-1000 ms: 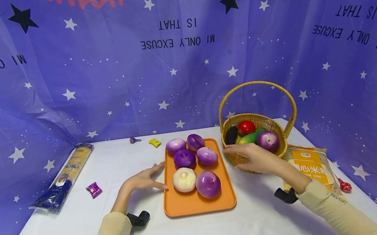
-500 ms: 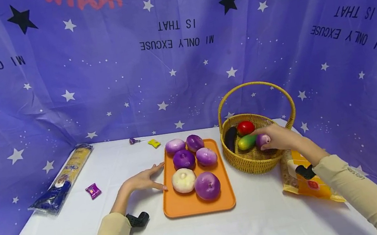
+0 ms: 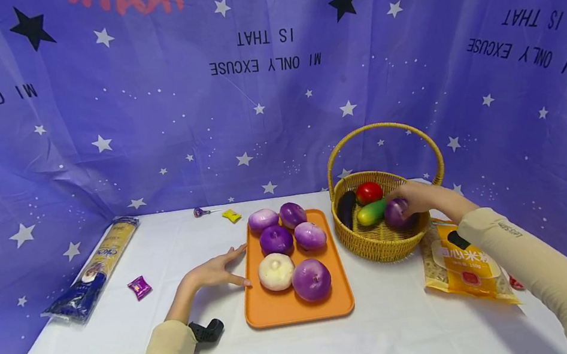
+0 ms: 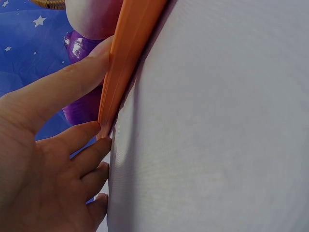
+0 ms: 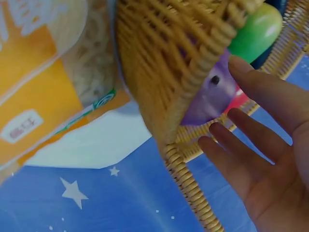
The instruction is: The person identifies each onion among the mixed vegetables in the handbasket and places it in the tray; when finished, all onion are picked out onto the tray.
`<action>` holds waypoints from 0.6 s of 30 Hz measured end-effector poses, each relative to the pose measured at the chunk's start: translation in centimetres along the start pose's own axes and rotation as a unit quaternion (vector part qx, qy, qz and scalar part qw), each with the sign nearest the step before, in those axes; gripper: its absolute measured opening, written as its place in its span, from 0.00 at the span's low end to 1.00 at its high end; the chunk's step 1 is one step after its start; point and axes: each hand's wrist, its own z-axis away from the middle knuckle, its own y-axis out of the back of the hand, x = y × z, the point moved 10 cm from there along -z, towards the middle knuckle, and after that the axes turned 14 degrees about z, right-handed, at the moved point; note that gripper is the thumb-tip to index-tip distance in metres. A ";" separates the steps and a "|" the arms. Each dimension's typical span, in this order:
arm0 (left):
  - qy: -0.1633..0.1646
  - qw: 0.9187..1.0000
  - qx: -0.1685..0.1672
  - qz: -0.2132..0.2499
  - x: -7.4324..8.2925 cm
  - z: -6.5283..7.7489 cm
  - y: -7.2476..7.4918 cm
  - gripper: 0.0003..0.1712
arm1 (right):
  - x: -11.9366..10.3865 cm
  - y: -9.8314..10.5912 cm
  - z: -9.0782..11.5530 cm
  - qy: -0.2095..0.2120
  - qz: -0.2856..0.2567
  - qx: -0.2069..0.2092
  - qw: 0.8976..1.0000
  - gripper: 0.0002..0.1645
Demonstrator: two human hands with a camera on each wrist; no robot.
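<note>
My left hand (image 3: 216, 270) rests against the left rim of an orange tray (image 3: 300, 312). Its thumb and fingertips touch the tray's edge in the left wrist view. Purple onions (image 3: 311, 280) and a pale round vegetable (image 3: 277, 271) with a knob on top lie on that tray. On the right, my right hand (image 3: 414, 198) reaches into a wicker basket (image 3: 380, 248). Its fingers are loosely extended in the right wrist view, thumb and fingertips beside a purple onion (image 5: 210, 99). Also in the basket are a green-yellow vegetable (image 3: 373, 213), a tomato (image 3: 369, 192) and a dark eggplant (image 3: 347, 210).
A yellow pasta bag (image 3: 461, 261) lies right of the basket, partly under my right arm. At the far left is a long noodle packet (image 3: 95, 270). Purple candy (image 3: 140, 287), yellow candy (image 3: 231, 215) and a lollipop (image 3: 201, 211) lie on the white tabletop.
My right hand moved from the basket's near side to the onion inside it. Over the last half second the onion turned, showing a darker side. My left hand stayed at the tray.
</note>
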 end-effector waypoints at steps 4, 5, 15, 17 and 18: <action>-0.003 1.000 -0.001 0.000 0.1 0.0 -0.1 0.59 | 0.9 -0.8 -0.6 -0.018 0.015 -0.035 0.999 0.27; -0.003 1.000 -0.002 0.000 0.1 0.0 -0.1 0.59 | 1.1 -1.1 -0.7 -0.022 0.018 -0.042 0.999 0.27; -0.001 1.000 -0.002 0.006 -0.1 -0.1 -0.2 0.59 | 2.0 -2.3 -1.7 -0.047 0.034 -0.075 0.995 0.25; 0.000 1.000 -0.001 0.009 -0.1 -0.1 -0.1 0.59 | 2.0 -2.4 -1.9 -0.048 0.038 -0.075 0.995 0.26; -0.001 1.000 -0.001 0.009 -0.1 -0.1 -0.1 0.59 | 2.0 -2.5 -2.0 -0.049 0.038 -0.074 0.995 0.26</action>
